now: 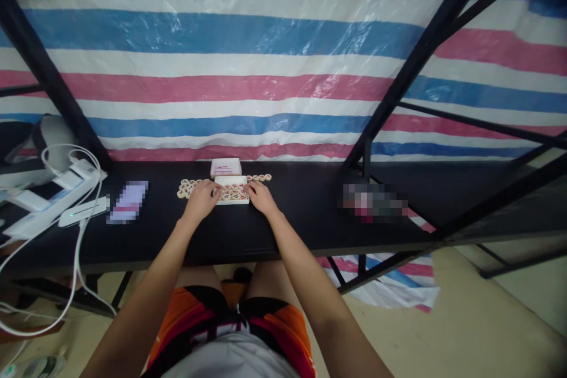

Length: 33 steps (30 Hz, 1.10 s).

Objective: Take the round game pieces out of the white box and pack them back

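Observation:
A shallow white box (232,201) holding several round wooden game discs with red and dark marks lies on the black table (305,218). My left hand (201,198) rests at the box's left end, fingers curled onto a disc there. My right hand (261,196) rests at the box's right end, fingertips pinched on a disc. Loose discs (186,187) lie left of the box and a short row of discs (261,178) lies behind its right side. The box's white lid (225,166) sits behind it by the tarp.
A striped pink, white and blue tarp (248,65) hangs behind the table. Black metal frame bars (411,65) slant at right and left. White chargers and cables (66,189) lie at the left, with a blurred flat item (127,201). Another blurred item (374,202) lies at right.

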Each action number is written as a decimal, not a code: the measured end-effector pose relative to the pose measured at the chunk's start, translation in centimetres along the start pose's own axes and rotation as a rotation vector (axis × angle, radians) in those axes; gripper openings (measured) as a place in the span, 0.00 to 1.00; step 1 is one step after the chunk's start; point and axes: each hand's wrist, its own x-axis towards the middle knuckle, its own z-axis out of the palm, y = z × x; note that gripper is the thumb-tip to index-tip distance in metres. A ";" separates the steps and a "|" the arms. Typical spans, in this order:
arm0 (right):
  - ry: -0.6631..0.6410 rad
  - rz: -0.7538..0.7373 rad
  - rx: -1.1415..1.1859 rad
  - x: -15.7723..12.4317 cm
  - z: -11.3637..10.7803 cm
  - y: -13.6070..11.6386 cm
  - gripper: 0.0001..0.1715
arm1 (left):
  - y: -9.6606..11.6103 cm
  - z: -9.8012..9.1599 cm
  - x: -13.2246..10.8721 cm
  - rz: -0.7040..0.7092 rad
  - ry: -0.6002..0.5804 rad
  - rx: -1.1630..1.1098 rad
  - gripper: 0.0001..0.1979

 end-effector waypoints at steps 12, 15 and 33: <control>-0.002 0.002 0.039 -0.3 -0.2 -0.3 0.14 | -1.4 -0.1 -3.2 -0.135 -0.091 0.075 0.08; 0.060 -0.049 0.033 -0.3 -0.1 -0.2 0.11 | -1.4 -0.1 -3.1 -0.136 -0.097 0.070 0.06; 0.013 -0.371 -0.081 -1.2 -0.7 -3.7 0.15 | 0.7 0.2 -2.7 0.058 0.056 -0.323 0.07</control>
